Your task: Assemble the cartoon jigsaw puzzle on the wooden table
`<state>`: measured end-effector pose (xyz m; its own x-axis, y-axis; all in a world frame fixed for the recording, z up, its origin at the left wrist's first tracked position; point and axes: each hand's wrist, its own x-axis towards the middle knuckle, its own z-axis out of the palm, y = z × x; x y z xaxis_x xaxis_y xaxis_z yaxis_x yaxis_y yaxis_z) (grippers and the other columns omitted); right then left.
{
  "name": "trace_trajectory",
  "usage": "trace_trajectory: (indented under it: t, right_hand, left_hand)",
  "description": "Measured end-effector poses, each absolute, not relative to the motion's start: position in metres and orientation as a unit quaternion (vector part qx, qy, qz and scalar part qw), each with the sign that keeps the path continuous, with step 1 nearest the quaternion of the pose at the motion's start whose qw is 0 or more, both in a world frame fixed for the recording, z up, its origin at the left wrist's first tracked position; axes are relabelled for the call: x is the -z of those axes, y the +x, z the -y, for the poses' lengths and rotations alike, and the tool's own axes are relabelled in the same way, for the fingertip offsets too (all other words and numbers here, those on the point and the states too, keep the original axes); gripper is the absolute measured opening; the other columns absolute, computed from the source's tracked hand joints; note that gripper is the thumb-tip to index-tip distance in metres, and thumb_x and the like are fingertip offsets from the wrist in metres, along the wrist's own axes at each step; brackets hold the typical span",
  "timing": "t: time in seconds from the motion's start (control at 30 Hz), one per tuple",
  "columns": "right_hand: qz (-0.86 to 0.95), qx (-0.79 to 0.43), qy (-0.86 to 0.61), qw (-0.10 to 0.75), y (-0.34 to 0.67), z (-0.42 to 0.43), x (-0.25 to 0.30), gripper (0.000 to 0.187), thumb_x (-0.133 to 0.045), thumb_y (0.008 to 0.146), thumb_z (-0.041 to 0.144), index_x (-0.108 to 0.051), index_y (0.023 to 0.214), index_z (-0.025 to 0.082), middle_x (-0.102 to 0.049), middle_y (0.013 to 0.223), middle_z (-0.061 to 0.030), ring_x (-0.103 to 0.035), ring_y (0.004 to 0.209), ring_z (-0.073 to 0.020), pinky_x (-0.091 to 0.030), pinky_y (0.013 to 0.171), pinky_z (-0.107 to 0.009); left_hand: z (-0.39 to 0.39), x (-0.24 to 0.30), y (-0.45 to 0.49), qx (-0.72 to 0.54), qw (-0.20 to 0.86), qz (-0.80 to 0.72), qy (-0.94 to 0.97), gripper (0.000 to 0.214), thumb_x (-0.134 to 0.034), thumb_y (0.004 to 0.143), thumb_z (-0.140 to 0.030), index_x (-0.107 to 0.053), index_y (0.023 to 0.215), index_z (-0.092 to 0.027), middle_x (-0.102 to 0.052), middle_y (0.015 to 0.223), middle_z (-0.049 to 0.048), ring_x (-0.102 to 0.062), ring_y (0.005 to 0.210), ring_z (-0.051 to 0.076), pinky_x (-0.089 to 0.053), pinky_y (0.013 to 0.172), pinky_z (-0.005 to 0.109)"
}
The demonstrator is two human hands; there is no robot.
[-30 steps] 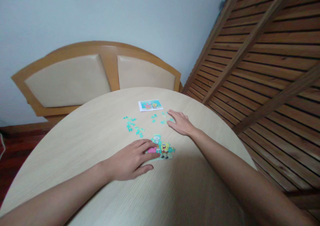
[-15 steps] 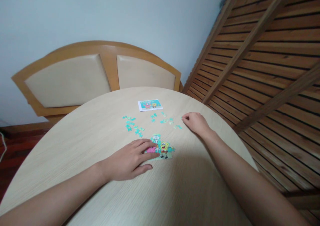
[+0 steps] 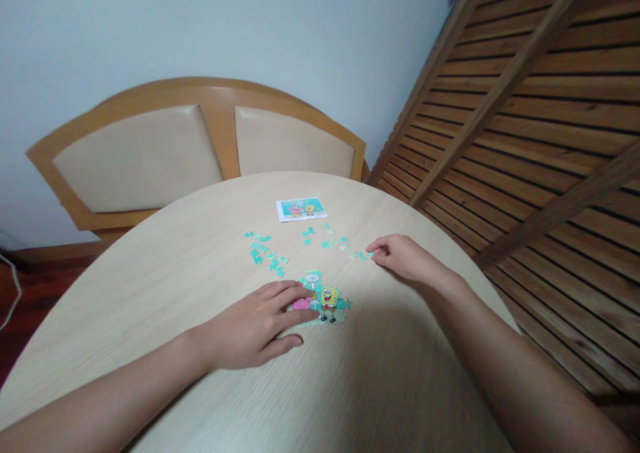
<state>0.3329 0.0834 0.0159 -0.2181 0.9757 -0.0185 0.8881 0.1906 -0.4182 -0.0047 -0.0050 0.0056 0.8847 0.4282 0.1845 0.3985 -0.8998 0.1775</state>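
My left hand (image 3: pixel 257 326) lies flat with its fingers apart, resting over the left part of a partly joined jigsaw puzzle (image 3: pixel 329 297). Yellow, pink and pale cartoon figures on a turquoise ground show on the puzzle, and the fingers hide some of it. To the right, my right hand (image 3: pixel 400 258) is closed in a pinch on a small turquoise puzzle piece (image 3: pixel 370 255), low over the table. Just left of those fingertips are further loose puzzle pieces (image 3: pixel 341 243).
Another loose group of turquoise pieces (image 3: pixel 260 249) is spread behind my left hand. A picture card (image 3: pixel 301 209) with the same cartoon figures lies farther back on the round table (image 3: pixel 150 286). Beyond the table stand a padded bench back (image 3: pixel 135 159) and a slatted wooden panel (image 3: pixel 540 126).
My right hand has come slightly down towards me, its pinched fingertips now beside the right-hand loose pieces. The left hand stays on the puzzle. The view has shifted slightly.
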Motion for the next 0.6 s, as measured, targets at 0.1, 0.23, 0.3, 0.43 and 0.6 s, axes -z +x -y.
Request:
trace_trajectory:
  t: [0.1, 0.23, 0.3, 0.43, 0.6]
  right_hand:
    - [0.754, -0.176, -0.62, 0.13, 0.329, -0.078, -0.021, 0.018, -0.062, 0.08, 0.011, -0.076, 0.091, 0.015, -0.076, 0.081, -0.0068, -0.069, 0.073, -0.019, -0.047, 0.066, -0.025]
    - [0.748, -0.19, -0.609, 0.183, 0.32, -0.07, -0.027, 0.012, -0.064, 0.08, 0.014, -0.073, 0.088, 0.015, -0.073, 0.077, -0.0063, -0.065, 0.069, -0.0174, -0.044, 0.063, -0.026]
    - [0.758, -0.237, -0.568, 0.218, 0.312, -0.065, -0.027, 0.015, -0.063, 0.082, 0.018, -0.072, 0.093, 0.014, -0.07, 0.075, -0.0048, -0.062, 0.067, -0.016, -0.044, 0.061, -0.025]
    - [0.774, -0.373, -0.465, 0.213, 0.293, -0.055, -0.027, 0.022, -0.063, 0.085, 0.029, -0.072, 0.099, 0.014, -0.068, 0.076, -0.0032, -0.059, 0.068, -0.0145, -0.044, 0.062, -0.025]
    - [0.778, -0.424, -0.437, 0.155, 0.279, -0.046, -0.032, 0.023, -0.068, 0.082, 0.035, -0.073, 0.091, 0.014, -0.07, 0.076, -0.0041, -0.061, 0.07, -0.0152, -0.045, 0.062, -0.025]
  left_hand:
    - [0.005, -0.006, -0.004, -0.115, 0.071, -0.213, 0.968, 0.042, -0.051, 0.102, -0.035, -0.05, 0.141, -0.022, -0.051, 0.143, 0.0135, -0.046, 0.133, 0.03, -0.043, 0.112, 0.051]
    - [0.005, -0.006, -0.004, -0.114, 0.07, -0.216, 0.967, 0.043, -0.051, 0.102, -0.035, -0.049, 0.143, -0.023, -0.05, 0.143, 0.0136, -0.045, 0.134, 0.031, -0.043, 0.112, 0.051]
    - [0.004, -0.005, -0.004, -0.111, 0.071, -0.216, 0.967, 0.043, -0.051, 0.102, -0.035, -0.049, 0.143, -0.023, -0.05, 0.144, 0.0135, -0.044, 0.135, 0.031, -0.042, 0.112, 0.051]
    - [0.004, -0.005, -0.005, -0.125, 0.082, -0.213, 0.965, 0.042, -0.053, 0.101, -0.035, -0.051, 0.141, -0.023, -0.051, 0.143, 0.0133, -0.046, 0.133, 0.031, -0.042, 0.111, 0.051]
    - [0.004, -0.006, -0.005, -0.137, 0.091, -0.211, 0.964, 0.04, -0.053, 0.101, -0.035, -0.053, 0.139, -0.023, -0.053, 0.142, 0.0134, -0.047, 0.133, 0.031, -0.042, 0.111, 0.051]
